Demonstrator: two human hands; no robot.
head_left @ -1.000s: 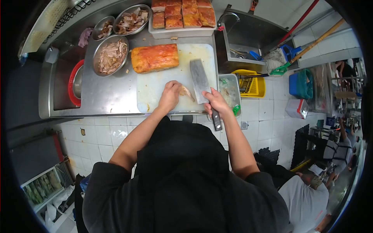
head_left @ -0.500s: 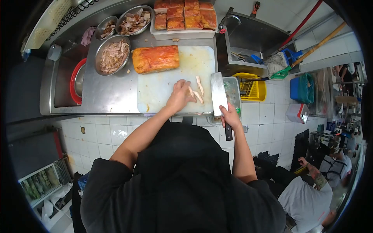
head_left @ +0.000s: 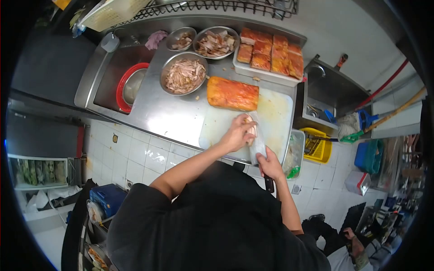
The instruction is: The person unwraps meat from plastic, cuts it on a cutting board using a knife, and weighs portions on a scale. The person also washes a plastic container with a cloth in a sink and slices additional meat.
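Observation:
My right hand [head_left: 271,165] grips a cleaver [head_left: 257,145] by its dark handle, the broad blade tilted over the white cutting board [head_left: 211,131]. Against the blade, my left hand [head_left: 238,133] closes its fingers around pale meat strips [head_left: 252,130]. Just beyond the blade tip lies a slab of roast pork [head_left: 233,93] with orange-brown skin, on the board's far side. Up and to the left of the board stands a metal bowl [head_left: 164,85] heaped with sliced meat.
Two more metal bowls of meat scraps [head_left: 217,44] stand at the back. A white tray [head_left: 264,74] holds several roast pork pieces. On the left, a sink contains a red basin [head_left: 122,88]. A clear container [head_left: 297,151] and yellow basket [head_left: 322,153] are at right. Another person's arm [head_left: 356,244] shows lower right.
My view has turned, shifting the counter rightward. The cleaver has moved from the board's right edge in to my left hand, which has gathered up the meat strips lying on the board.

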